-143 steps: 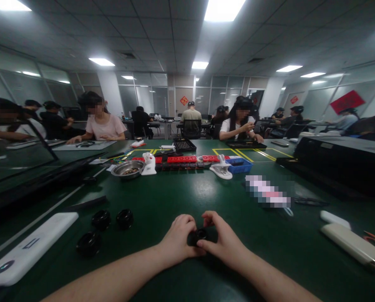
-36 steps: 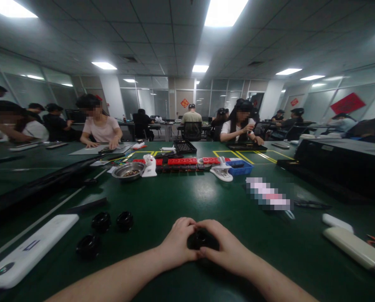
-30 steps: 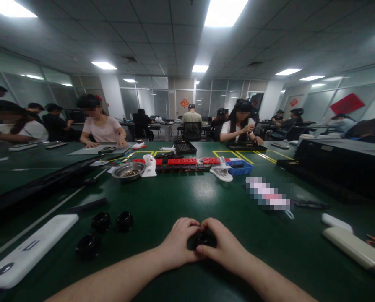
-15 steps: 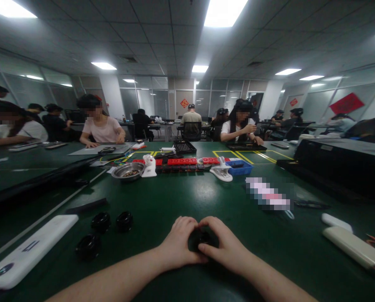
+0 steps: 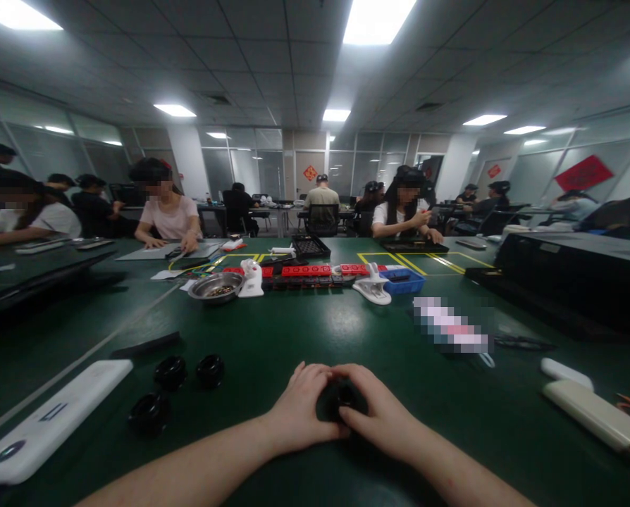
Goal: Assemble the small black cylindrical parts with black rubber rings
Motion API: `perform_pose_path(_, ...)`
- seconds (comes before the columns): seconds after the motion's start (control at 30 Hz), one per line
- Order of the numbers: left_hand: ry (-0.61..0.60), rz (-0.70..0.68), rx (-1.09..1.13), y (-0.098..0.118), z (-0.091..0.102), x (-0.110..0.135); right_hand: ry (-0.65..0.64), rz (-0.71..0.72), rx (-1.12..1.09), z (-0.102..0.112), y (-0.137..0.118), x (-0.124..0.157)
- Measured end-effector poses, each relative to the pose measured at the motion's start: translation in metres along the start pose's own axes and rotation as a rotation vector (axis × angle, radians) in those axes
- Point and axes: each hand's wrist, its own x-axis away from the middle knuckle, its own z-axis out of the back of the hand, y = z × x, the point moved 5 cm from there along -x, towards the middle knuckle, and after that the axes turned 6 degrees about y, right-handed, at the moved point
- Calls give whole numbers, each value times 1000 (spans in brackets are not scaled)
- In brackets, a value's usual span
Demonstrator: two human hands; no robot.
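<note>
Low in the middle of the view, my left hand (image 5: 305,410) and my right hand (image 5: 379,408) curl toward each other, fingertips meeting at the top. Between them is a small black round part (image 5: 347,396), gripped from both sides and largely hidden by fingers and shadow. Off to the left lie three glossy black ring-shaped parts: one at the back (image 5: 170,372), one beside it (image 5: 210,370), and a nearer one (image 5: 149,412). They look similar to the part in my hands.
A white slab-like device (image 5: 56,415) and a dark strip (image 5: 146,344) lie left. Further back are a metal bowl (image 5: 215,287), red strips (image 5: 305,271), a white clamp (image 5: 373,287) and a blue tray (image 5: 404,282). A cream device (image 5: 595,417) and large black case (image 5: 573,282) stand right.
My right thumb has shifted slightly, showing more of the black part; my hands otherwise stay put. The long black panel at far left has moved. Co-workers' hands across the table moved.
</note>
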Motion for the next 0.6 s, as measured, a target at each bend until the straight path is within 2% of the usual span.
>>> perform_pose_path(0.17,45,32,-47,-3,0,-2,65,-116,115,3,8,0)
perform_pose_path(0.27,49,29,-56,-4,-1,-2,87,-132,159,3,9,-1)
perform_pose_path(0.4,43,11,-56,-4,-2,-1,88,-85,159,2,8,-3)
perform_pose_path(0.6,39,27,-67,-2,-2,-2,-50,51,23,-5,-7,-1)
